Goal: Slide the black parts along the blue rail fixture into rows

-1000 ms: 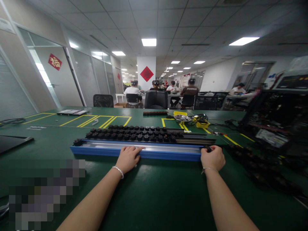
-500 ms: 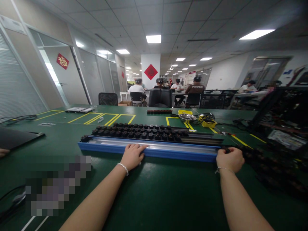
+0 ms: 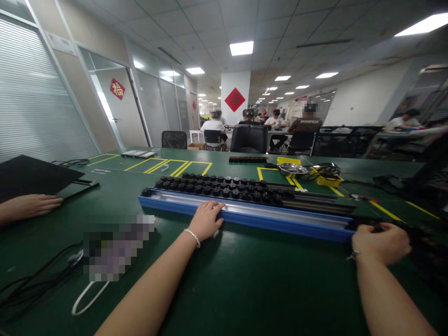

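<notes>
A long blue channel (image 3: 252,225) with a shiny metallic strip (image 3: 280,215) inside lies across the green table. My left hand (image 3: 207,219) grips its near wall around the middle, fingers over the top edge and thumb on the outer side. At the channel's right end is my right hand (image 3: 382,242), fingers closed around a small dark part that is mostly hidden. One black round-topped piece (image 3: 146,192) sits in the channel's left end. Just behind, several rows of similar black pieces (image 3: 217,191) stand on dark rails (image 3: 315,204).
Another person's hand (image 3: 33,205) rests by a black panel (image 3: 38,175) at left. A pixelated object (image 3: 115,254) and cables (image 3: 38,275) lie front left. Farther back are a metal bowl (image 3: 293,169), a yellow holder (image 3: 329,179) and a dark strip (image 3: 248,159). Dark parts crowd the right.
The view has swung right-to-left, so the scene sits further right in the picture with more of the left side showing. Both hands keep their places at the channel; the other person's hand shows more.
</notes>
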The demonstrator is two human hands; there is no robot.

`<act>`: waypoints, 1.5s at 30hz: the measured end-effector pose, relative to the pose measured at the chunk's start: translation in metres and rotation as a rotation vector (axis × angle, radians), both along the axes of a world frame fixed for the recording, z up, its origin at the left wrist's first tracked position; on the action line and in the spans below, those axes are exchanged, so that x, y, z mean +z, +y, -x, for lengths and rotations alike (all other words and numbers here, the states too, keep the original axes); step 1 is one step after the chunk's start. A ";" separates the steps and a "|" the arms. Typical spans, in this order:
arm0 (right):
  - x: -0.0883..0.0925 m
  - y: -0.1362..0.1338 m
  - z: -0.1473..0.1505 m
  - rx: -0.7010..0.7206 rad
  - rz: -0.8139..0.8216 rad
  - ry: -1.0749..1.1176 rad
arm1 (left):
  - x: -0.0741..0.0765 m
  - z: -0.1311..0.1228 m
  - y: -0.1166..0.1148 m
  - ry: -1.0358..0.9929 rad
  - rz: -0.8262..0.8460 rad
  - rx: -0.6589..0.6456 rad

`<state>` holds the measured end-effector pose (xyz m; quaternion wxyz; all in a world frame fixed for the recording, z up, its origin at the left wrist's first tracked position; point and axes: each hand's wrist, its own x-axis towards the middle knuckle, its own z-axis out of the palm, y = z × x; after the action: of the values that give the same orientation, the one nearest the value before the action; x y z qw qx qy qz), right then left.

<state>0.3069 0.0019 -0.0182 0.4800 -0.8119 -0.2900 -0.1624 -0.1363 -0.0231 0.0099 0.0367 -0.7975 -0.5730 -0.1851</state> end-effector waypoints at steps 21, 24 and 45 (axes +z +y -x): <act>-0.007 0.000 0.005 -0.039 -0.148 0.105 | -0.020 0.178 -0.197 0.024 -0.075 0.609; -0.004 -0.002 0.006 -0.045 -0.139 0.137 | -0.024 0.176 -0.192 0.085 -0.031 0.629; 0.011 -0.018 -0.004 0.008 0.108 -0.013 | 0.000 0.181 -0.177 -0.031 0.021 0.680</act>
<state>0.3113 -0.0160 -0.0072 0.4344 -0.8343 -0.3047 -0.1497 -0.3172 -0.2004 0.0102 0.0795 -0.5581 -0.8086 -0.1685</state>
